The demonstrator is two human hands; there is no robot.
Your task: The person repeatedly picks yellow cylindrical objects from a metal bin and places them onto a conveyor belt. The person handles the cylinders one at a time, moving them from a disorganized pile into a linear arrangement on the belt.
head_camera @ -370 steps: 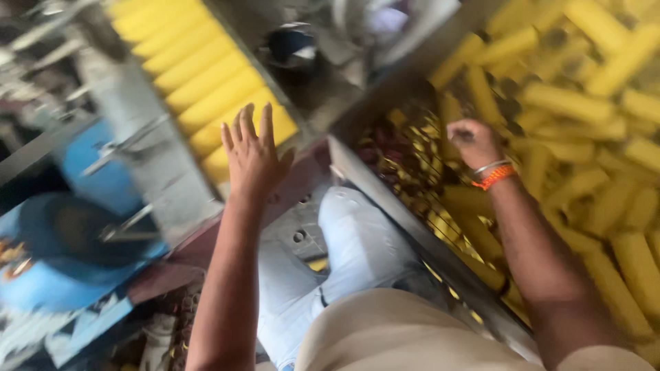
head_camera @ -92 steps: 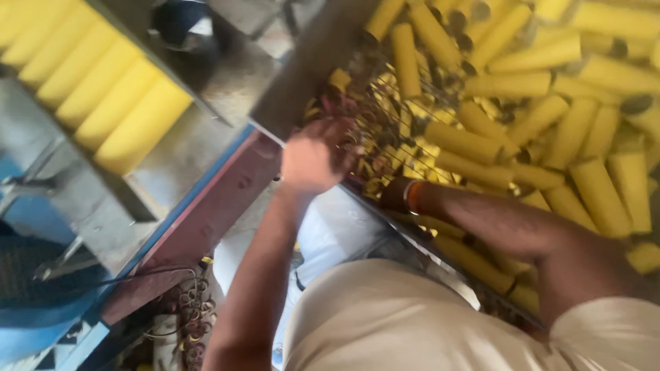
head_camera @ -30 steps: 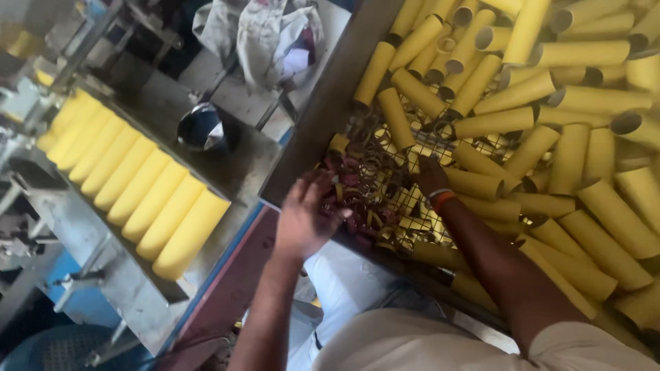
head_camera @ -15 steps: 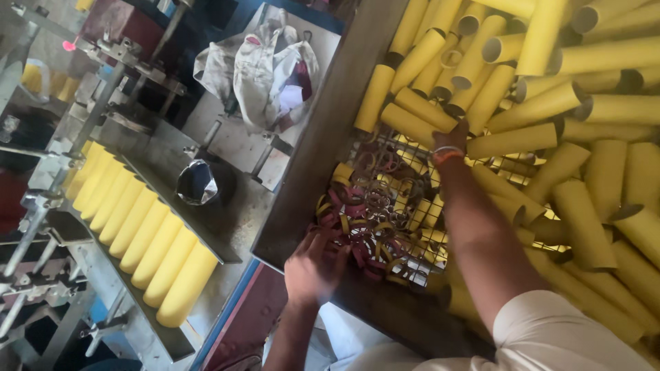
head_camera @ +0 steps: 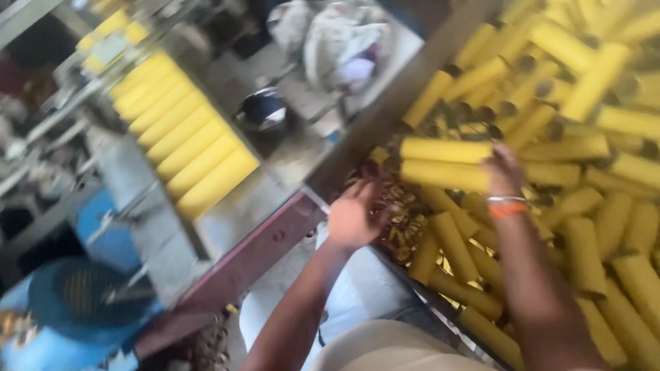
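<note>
A large bin [head_camera: 385, 124] at the right is full of yellow cardboard tubes [head_camera: 584, 247] lying in a loose heap. My right hand [head_camera: 502, 168], with an orange band at the wrist, rests on two yellow tubes [head_camera: 443, 161] that lie side by side at the top of the pile and seems to grip them. My left hand [head_camera: 350, 216] hovers at the bin's near edge over a patch of small red and gold scraps [head_camera: 402, 220], fingers loosely curled. The picture is blurred.
A row of yellow tubes [head_camera: 182, 137] stands lined up on a grey machine bed [head_camera: 234, 220] at the left. A dark round bowl [head_camera: 263, 110] and a crumpled cloth bag [head_camera: 340, 41] lie behind it. A blue machine part [head_camera: 62, 309] sits low left.
My right hand has moved up the pile onto two tubes lying side by side. My left hand has risen to the bin's edge. The view has swung left and down.
</note>
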